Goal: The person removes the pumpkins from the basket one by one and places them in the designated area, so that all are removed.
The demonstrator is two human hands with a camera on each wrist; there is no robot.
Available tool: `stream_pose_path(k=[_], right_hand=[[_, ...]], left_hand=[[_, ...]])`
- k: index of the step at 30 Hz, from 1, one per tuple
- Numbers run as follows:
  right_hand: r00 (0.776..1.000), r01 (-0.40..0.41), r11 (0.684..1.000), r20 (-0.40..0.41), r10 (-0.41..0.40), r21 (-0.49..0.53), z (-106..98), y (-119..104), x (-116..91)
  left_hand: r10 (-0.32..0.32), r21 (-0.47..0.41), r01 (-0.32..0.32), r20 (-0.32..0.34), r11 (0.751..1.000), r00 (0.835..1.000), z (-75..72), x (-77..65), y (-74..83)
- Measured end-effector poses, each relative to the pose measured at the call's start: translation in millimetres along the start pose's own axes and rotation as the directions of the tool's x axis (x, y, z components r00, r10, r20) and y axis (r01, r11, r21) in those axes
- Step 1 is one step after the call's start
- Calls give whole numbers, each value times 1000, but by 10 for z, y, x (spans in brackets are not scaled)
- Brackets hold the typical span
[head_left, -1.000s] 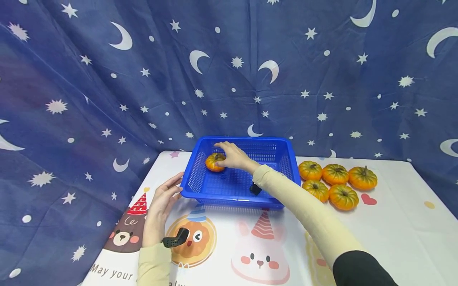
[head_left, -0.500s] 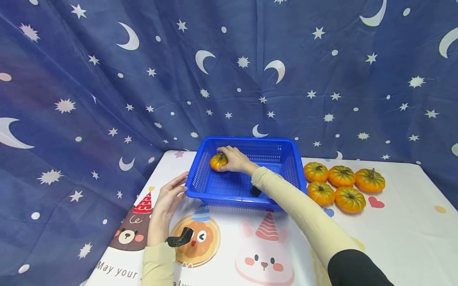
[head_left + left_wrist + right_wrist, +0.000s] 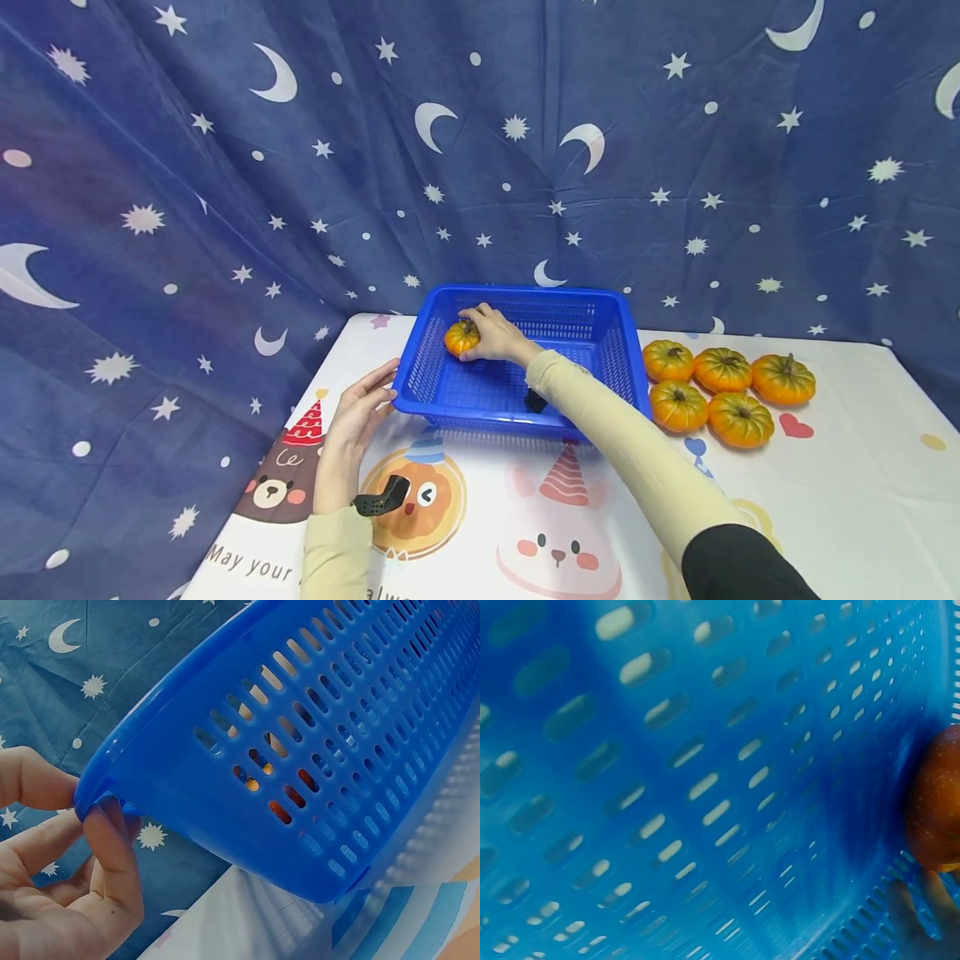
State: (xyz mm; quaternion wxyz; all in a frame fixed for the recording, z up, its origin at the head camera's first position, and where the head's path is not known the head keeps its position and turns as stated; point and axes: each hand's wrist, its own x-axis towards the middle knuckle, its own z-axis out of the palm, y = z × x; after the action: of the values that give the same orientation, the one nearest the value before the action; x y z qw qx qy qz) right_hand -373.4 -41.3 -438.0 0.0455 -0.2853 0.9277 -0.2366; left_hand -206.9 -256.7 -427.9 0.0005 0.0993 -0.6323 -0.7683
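A blue plastic basket (image 3: 480, 412) stands on the table. My left hand (image 3: 351, 437) pinches its rim at the left front corner; in the left wrist view the thumb and fingers (image 3: 112, 844) meet on either side of that rim. Inside, by the left wall, is a small orange-green pumpkin (image 3: 459, 338). My right hand (image 3: 497, 335) reaches over the front edge and grips it from the right. Only part of the pumpkin (image 3: 939, 799) and a few fingertips (image 3: 915, 919) show at the right edge of the right wrist view.
Several more small pumpkins (image 3: 722, 371) sit together on the table right of the basket. A white tablecloth (image 3: 862, 483) with cartoon prints covers the table. Behind the basket hangs a dark blue curtain (image 3: 480, 167) with moons and stars.
The right hand's fingers have closed in around the pumpkin from a looser spread. The left hand keeps its hold on the rim. The whole head view has shifted slightly.
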Motion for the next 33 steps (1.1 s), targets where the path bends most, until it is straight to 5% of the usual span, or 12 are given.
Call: stream_pose_path(k=[33], right_hand=[[998,27,996,51,-32,85,39,-32,-15]], left_hand=[[8,-17,-8,17,1000,1000,-1,2,-9]])
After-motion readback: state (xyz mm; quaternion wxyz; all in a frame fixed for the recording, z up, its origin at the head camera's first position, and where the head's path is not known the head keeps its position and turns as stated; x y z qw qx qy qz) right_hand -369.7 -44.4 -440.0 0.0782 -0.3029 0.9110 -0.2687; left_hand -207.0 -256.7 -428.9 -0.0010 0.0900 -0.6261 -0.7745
